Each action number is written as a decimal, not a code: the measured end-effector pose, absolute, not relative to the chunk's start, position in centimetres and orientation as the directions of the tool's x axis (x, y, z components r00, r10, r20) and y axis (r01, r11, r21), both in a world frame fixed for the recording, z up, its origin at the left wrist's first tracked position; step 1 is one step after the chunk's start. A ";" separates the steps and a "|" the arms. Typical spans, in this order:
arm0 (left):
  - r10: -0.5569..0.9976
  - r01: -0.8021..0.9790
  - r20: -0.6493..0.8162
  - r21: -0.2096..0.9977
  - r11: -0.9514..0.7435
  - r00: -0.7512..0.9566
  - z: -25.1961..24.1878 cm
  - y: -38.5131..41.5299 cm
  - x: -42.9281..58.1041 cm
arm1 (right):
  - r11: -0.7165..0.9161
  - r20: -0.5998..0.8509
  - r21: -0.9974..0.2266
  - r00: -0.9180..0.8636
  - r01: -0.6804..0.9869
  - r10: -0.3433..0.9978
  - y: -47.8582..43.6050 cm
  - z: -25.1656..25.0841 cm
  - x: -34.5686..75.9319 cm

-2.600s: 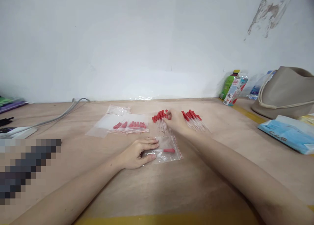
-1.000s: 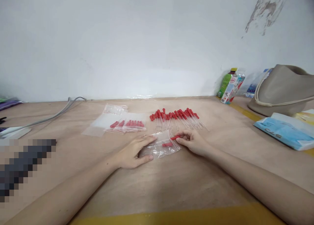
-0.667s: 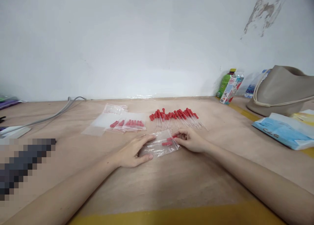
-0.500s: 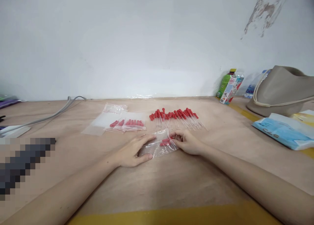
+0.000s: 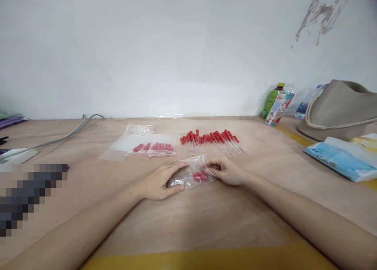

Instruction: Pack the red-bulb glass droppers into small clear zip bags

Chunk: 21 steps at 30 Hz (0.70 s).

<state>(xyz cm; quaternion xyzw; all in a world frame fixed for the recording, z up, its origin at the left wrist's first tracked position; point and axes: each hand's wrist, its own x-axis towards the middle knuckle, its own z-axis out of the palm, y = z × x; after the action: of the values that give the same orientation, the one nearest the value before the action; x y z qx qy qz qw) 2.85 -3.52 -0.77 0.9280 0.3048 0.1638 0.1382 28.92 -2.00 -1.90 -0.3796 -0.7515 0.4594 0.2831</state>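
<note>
Just in front of me lies a clear zip bag [image 5: 188,180], turned on its side, with a few red-bulbed droppers [image 5: 200,175] in it. My left hand [image 5: 160,181] curves around the bag's left end, thumb and fingers spread along its two sides and holding it. At the right end, my right hand [image 5: 225,171] is closed, its thumb and fingers pinching the bag's edge near the red bulbs. Behind the bag, loose droppers [image 5: 218,138] lie in a row with red bulbs toward the wall. Filled zip bags [image 5: 160,148] overlap at the back left.
Flat bags [image 5: 122,140] lie beside the filled ones. A grey cable [image 5: 67,135] runs across the left side. At the right stand bottles [image 5: 275,105], a grey-beige hat [image 5: 335,109] and a blue tissue pack [image 5: 338,156]. The white wall [image 5: 176,57] bounds the table's back.
The red bulbs in the bag have shifted slightly lower, and the bag's right end has bent a little under my right hand. My left hand stays nearly still.
</note>
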 end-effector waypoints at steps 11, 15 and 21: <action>0.548 0.478 0.184 0.318 -0.819 0.816 -0.9 -3.0 2.8 | 0.215 0.247 -0.707 -0.049 0.674 0.968 2.3 -0.4 29.2; 0.531 0.467 0.151 0.321 -0.824 0.834 -0.5 -3.1 2.9 | 0.124 0.279 -0.573 0.050 0.810 0.959 5.1 0.6 27.3; 0.500 0.445 0.116 0.319 -0.837 0.858 -0.2 -3.2 2.8 | 0.004 0.107 -0.639 0.084 0.769 0.991 8.0 1.0 24.9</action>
<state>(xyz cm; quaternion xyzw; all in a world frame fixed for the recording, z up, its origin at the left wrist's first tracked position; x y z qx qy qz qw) 2.76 -3.18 -0.24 0.9533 0.2478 0.0976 0.1422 24.92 7.96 0.96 -0.6786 -0.6483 0.1938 0.2857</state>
